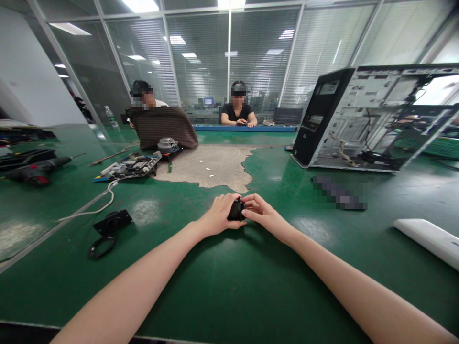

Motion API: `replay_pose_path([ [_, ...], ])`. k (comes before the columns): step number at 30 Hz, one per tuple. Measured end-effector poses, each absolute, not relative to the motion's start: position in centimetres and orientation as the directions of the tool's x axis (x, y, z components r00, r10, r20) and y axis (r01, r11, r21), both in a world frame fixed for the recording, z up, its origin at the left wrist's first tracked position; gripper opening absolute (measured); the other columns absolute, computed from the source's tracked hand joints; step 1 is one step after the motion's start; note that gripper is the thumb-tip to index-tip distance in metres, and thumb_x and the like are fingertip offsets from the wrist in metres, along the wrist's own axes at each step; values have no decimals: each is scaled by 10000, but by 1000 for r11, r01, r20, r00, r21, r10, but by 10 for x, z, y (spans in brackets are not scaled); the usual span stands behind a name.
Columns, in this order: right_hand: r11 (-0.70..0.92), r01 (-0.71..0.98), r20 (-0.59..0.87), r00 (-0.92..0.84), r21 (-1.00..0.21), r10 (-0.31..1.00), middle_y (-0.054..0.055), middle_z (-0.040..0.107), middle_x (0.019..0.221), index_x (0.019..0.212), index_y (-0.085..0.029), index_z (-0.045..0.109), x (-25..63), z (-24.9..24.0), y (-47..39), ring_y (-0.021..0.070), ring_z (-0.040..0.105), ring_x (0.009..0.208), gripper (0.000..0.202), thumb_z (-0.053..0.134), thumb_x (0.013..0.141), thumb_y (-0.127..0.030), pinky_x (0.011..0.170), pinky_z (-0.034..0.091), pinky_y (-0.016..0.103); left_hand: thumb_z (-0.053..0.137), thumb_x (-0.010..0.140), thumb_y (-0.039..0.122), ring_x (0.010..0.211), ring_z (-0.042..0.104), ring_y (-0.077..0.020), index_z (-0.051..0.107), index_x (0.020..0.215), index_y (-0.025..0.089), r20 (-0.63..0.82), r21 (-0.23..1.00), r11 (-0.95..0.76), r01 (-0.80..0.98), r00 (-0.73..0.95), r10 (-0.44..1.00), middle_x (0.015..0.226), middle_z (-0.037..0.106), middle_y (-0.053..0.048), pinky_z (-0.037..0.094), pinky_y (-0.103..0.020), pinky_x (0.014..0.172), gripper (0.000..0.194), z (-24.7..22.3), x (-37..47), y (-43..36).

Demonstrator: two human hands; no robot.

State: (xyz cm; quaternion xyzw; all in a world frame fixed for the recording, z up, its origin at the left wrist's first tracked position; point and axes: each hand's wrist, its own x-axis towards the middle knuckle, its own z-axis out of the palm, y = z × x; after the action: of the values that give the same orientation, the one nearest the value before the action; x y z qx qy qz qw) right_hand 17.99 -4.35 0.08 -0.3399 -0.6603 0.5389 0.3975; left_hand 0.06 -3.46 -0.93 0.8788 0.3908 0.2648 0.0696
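Note:
Both hands meet over the green tabletop (pixel 222 282) at the middle of the view. Between them is a small black lens-like part (pixel 235 210), partly hidden by fingers. My left hand (pixel 220 212) wraps around its left side, thumb below and fingers above. On the right end of the same part, the thumb and fingers of my right hand (pixel 261 211) close in a pinch. To the left lie a black square housing (pixel 114 221) with a round opening and a black ring (pixel 102 247) just in front of it.
An opened computer case (pixel 330 114) stands at right, with a blurred dark object (pixel 339 193) and a white device (pixel 428 234) nearer. A circuit board (pixel 131 166), a pale cable (pixel 107 196) and a power drill (pixel 36 169) lie left. Two people sit across the table.

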Motion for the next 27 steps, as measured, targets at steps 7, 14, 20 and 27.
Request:
replay_pose_path([
  [7,166,6,140,-515,-986,846,8,584,895,963,-223,466,181,7,-46,160,559,864,356,669,674,-265,815,414,341,621,679,405,907,463,-243,329,1158,209,428,313,-693,650,555,713,1057,485,-63,349,-367,788,594,-10,1,-34],
  [14,186,17,158,-455,-982,877,4,582,892,948,-222,473,179,2,-44,149,560,847,268,600,738,-330,833,397,335,622,680,414,900,462,-239,322,1150,210,426,316,-690,651,553,716,1066,481,-63,353,-368,791,593,-8,1,-35],
  [20,155,19,127,-488,-988,864,18,582,906,975,-212,457,181,3,-43,158,561,852,362,653,688,-313,820,402,344,623,683,413,903,462,-240,317,1154,208,424,309,-692,652,557,714,1061,483,-64,356,-368,790,598,-9,1,-34],
  [27,189,5,165,-466,-982,869,5,583,877,867,-209,469,180,8,-47,151,553,853,248,627,716,-327,841,381,337,645,662,399,921,459,-243,323,1149,210,426,315,-691,651,554,716,1065,482,-63,354,-366,797,614,-10,1,-33],
])
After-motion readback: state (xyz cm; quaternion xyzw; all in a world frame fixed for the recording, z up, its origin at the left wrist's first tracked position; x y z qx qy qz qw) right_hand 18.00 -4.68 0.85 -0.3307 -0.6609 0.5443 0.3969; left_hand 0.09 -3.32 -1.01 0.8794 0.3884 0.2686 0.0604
